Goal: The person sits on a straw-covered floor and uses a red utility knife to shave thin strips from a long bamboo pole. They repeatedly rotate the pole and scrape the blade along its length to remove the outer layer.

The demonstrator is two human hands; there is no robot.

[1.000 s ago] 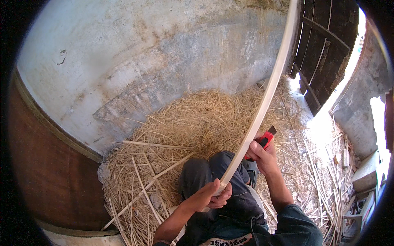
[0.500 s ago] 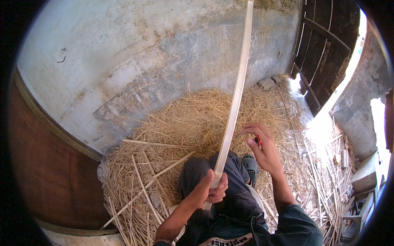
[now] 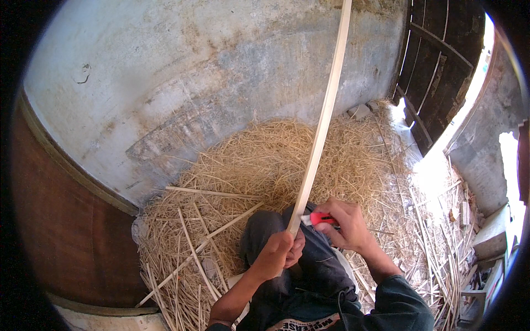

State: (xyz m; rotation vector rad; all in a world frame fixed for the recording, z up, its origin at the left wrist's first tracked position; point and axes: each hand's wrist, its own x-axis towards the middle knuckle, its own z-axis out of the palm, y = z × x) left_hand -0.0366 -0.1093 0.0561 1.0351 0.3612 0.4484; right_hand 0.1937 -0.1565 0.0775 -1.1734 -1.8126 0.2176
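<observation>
A long, pale strip of wood or bamboo (image 3: pixel 322 129) rises from my lap past the top of the view. My left hand (image 3: pixel 280 252) is wrapped round its lower part, over my knees. In my right hand (image 3: pixel 346 223) is a red utility knife (image 3: pixel 321 218), gripped with the fingers curled. Its blade end points left and meets or nearly meets the strip's right edge, just above my left hand; I cannot tell whether it touches.
Shavings (image 3: pixel 254 149) cover the floor round my legs. Several thin strips (image 3: pixel 190 259) lie loose at the left. A stained wall (image 3: pixel 221 71) stands ahead, a brown panel (image 3: pixel 66 215) at the left, and a dark plank door (image 3: pixel 441 60) at the far right.
My right hand has come down and left, bringing the knife to the strip. The strip has turned a little and its top has swung slightly right.
</observation>
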